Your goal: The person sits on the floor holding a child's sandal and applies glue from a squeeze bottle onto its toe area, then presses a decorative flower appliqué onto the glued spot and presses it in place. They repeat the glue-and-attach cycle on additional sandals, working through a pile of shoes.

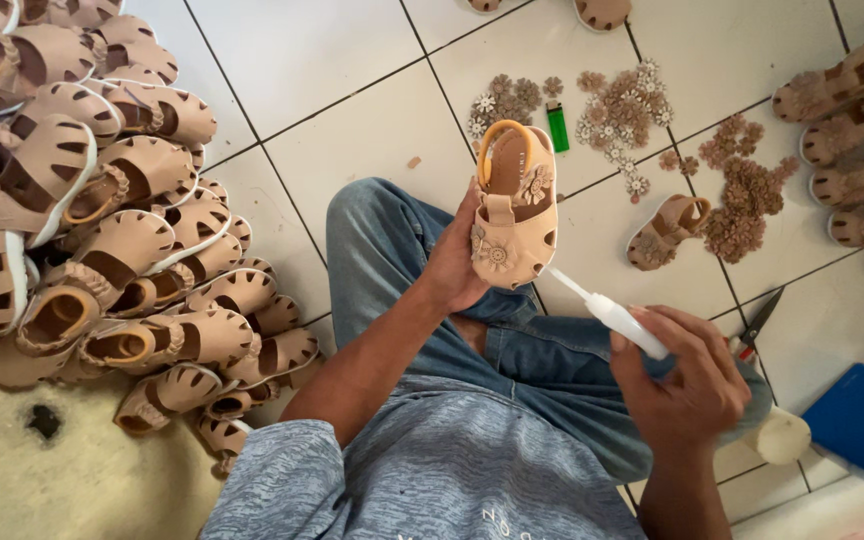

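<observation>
The scene is evenly and brightly lit; soft shadows are cast on the floor (352,140); edges are slightly bent.

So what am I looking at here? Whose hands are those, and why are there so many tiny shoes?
There is one picture, taken by a camera worn on a person's head, looking down at their own lap and hands. The person sits on a white tiled floor in blue jeans.

The left hand holds up a small beige child's sandal with flower decorations. The right hand has its grip around a white squeeze tube with a long thin nozzle, and the nozzle tip points at the sandal's edge.

On the left lies a big heap of matching beige sandals. Ahead on the tiles are little piles of brown and beige flower pieces, a green lighter, another single sandal and black scissors with red handles. More sandals sit in a row on the right.
</observation>
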